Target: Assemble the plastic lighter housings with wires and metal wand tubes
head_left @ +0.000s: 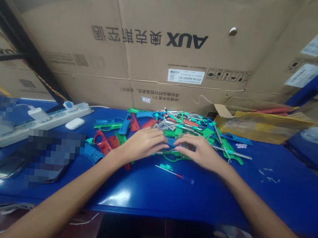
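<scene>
My left hand and my right hand lie side by side, palms down, on a blue table, at the near edge of a pile of coloured plastic parts in green, blue and red mixed with thin metal rods. The fingers of both hands curl over a green part and a metal rod between them; what each hand grips is hidden under the fingers. A thin pin with a green and a red end lies loose on the table just in front of the hands.
Large cardboard boxes form a wall behind the table. A white power strip and a small white case lie at the left. An open box with yellow wrapping sits at the right. Red and blue parts lie left of my left hand.
</scene>
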{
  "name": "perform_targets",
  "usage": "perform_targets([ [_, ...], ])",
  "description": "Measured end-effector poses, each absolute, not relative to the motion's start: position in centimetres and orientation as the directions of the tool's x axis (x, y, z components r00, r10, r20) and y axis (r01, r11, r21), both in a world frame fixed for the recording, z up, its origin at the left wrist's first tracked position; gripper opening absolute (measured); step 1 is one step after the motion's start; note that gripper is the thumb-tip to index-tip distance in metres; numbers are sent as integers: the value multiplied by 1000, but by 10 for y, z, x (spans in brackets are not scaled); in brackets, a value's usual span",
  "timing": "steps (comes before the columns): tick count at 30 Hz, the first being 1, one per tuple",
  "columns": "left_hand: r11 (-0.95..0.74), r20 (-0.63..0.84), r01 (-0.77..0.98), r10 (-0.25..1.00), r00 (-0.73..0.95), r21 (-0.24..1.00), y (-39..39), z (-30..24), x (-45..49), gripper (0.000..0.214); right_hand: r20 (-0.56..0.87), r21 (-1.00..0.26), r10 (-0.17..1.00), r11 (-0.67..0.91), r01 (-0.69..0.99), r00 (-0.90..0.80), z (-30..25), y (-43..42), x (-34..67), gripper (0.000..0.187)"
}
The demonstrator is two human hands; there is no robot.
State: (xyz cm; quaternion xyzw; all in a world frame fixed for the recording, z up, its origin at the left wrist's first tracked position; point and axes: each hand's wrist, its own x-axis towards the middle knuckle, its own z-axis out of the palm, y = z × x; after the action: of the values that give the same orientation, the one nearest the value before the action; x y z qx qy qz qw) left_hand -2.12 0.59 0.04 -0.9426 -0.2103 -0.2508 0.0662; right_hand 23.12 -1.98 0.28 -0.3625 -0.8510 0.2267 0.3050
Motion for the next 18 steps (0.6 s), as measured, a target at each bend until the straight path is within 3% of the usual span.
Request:
perform_targets([
  [5, -901, 461, 432, 392, 796, 21, 8, 5, -26, 35, 283, -484, 598, 764, 426, -750, 1, -28, 228, 22],
  [9, -907, 424, 420, 395, 815, 38, 6, 1, -22, 36, 226, -485, 540, 784, 388, -811, -1, -32, 221, 21],
  [18, -909, 370, 400, 413, 832, 115, 2, 2, -23, 27, 253, -558, 657, 699, 448, -710, 8, -26, 230, 20],
])
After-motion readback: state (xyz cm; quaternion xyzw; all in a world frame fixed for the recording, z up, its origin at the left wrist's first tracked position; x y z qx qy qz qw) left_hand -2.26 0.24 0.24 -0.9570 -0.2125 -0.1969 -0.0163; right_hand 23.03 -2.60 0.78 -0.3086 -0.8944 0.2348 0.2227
